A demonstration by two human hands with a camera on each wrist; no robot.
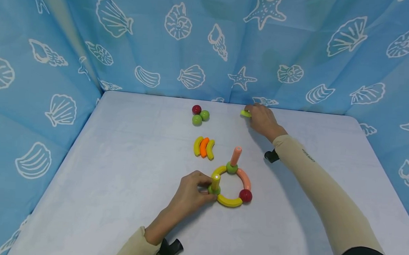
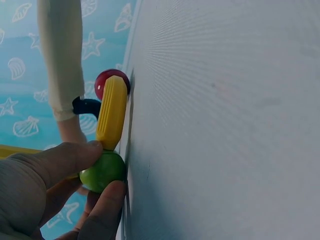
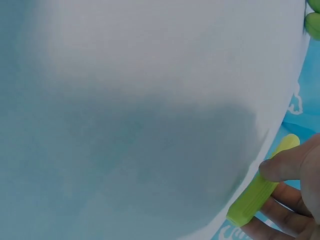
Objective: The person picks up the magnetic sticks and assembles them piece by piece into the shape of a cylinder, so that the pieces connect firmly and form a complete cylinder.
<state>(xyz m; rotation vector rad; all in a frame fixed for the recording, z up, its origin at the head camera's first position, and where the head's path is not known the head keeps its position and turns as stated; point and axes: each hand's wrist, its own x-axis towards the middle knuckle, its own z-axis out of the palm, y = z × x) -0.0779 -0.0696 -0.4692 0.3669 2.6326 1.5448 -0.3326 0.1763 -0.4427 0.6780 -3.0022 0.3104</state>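
A ring of curved rods and balls lies on the white table, with a red ball (image 1: 245, 196) at its right and a yellow curved rod (image 1: 230, 201) along its near side. My left hand (image 1: 193, 189) pinches the green ball (image 2: 104, 171) at the ring's left, from which a yellow rod (image 1: 216, 182) stands up. On the ring's far green ball (image 1: 231, 167) a pink rod (image 1: 236, 156) stands upright. Near the far table edge, my right hand (image 1: 264, 120) holds a light green rod (image 3: 257, 195) between thumb and fingers.
Behind the ring lie two yellow curved pieces and an orange curved piece (image 1: 204, 147) side by side. Farther back sit a loose red ball (image 1: 196, 109) and two green balls (image 1: 197, 120). A blue shell-print curtain (image 1: 194, 47) hangs along the table's far edge.
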